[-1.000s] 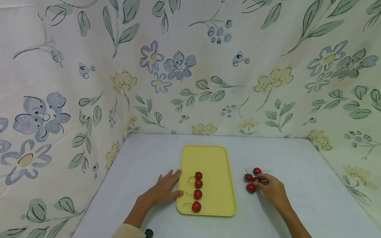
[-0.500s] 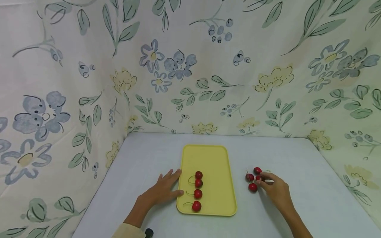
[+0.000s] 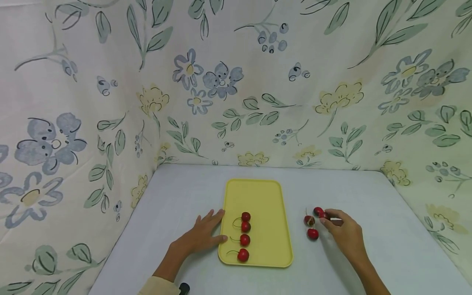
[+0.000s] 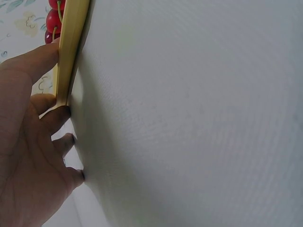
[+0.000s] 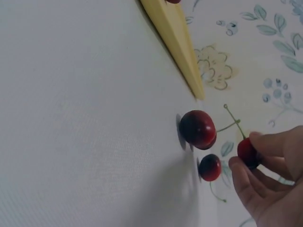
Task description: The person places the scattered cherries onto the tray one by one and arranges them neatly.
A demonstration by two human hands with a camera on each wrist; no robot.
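My right hand (image 3: 346, 231) pinches a red cherry (image 5: 247, 152) between thumb and fingertips; its green stem points up in the right wrist view. Close by on the white table lie three more cherries: a front one (image 3: 312, 234), a middle one (image 3: 309, 221) and a back one (image 3: 318, 211) that the held cherry overlaps in the head view. At the left long edge of a yellow tray (image 3: 265, 221), my left hand (image 3: 200, 237) lies with fingers spread, its thumb (image 4: 45, 59) against the rim. Several stemmed cherries (image 3: 245, 240) form a column along the tray's left half.
The white table (image 3: 368, 196) carries the tray at its middle. Floral cloth (image 3: 236, 123) stands behind the table and along both sides. A small black object (image 3: 184, 288) shows beside the left sleeve (image 3: 160, 287) at the bottom edge.
My right hand has shifted slightly right, carrying the pinched cherry away from the middle and front cherries. The left hand and the tray have stayed in place.
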